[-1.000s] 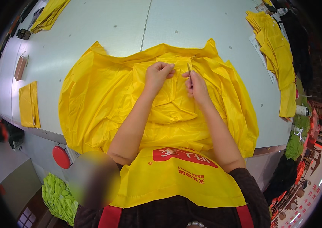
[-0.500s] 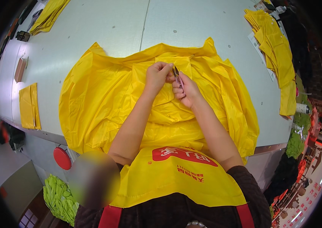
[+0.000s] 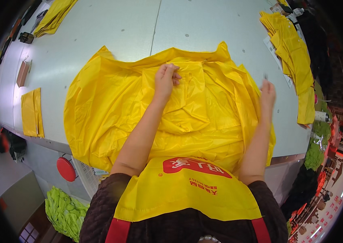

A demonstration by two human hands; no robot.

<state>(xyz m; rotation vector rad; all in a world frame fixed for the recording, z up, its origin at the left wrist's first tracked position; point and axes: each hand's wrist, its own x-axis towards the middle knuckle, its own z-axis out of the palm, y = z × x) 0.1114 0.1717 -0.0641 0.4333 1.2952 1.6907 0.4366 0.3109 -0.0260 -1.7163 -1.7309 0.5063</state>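
The yellow cloth (image 3: 111,109) lies rumpled over the near middle of the pale worktable (image 3: 139,20), with a squarish panel at its centre. The left hand (image 3: 165,81) is over that panel, thumb and forefinger drawn together by its upper edge; whether they pinch the cloth or only rest on it cannot be told. The right hand (image 3: 267,96) is well apart from it, above the cloth's right edge, fingers curled around a small dark-tipped tool (image 3: 265,76), too blurred to make out fully.

A small brown carton (image 3: 23,73) stands at the table's left, its inside hidden from this angle. Near it are a folded yellow piece (image 3: 32,113) and a small black object (image 3: 26,37) of unclear kind. The yellow stack (image 3: 56,16) at upper left is cut off by the dark lens rim; another yellow pile (image 3: 289,48) lies along the right side, partly over a white sheet (image 3: 274,52).

Below the table's left edge are a round red seat (image 3: 66,169) and a lime-green heap (image 3: 64,212), partly hidden by the person's dark sleeve (image 3: 106,196).
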